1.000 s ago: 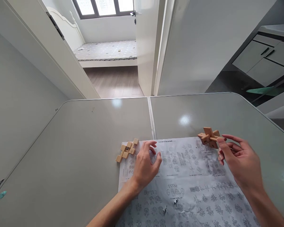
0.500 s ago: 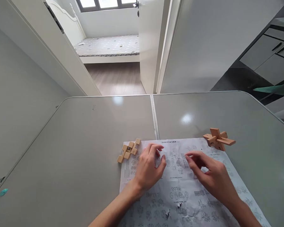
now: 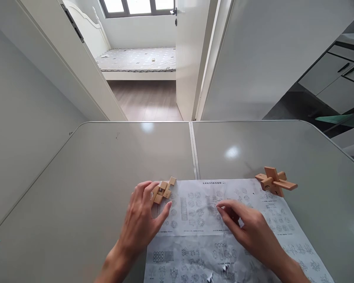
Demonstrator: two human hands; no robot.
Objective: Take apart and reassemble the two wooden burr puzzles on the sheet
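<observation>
A light wooden interlocking puzzle [image 3: 161,193] made of small blocks lies at the top left corner of a printed sheet [image 3: 194,230]. My left hand [image 3: 143,216] is beside it, thumb and fingers spread around its near left side, and the fingers cover its left end. Whether they touch it I cannot tell. Over the middle of the sheet my right hand [image 3: 244,224] hovers with fingers curled and thumb tip close to the index fingertip; nothing shows between them. A darker wooden burr puzzle [image 3: 274,181] of crossed pieces rests on the sheet's top right corner.
The grey table [image 3: 76,204] has a seam [image 3: 194,149] running down its middle to the sheet. The paper is creased, with small torn spots [image 3: 225,268]. Past the far edge are an open door [image 3: 191,59] and a bed [image 3: 138,59].
My left hand has moved left from the sheet to the light wooden puzzle, its fingers spreading. My right hand has shifted a little left, its thumb and index tips closer together. The view has tilted slightly.
</observation>
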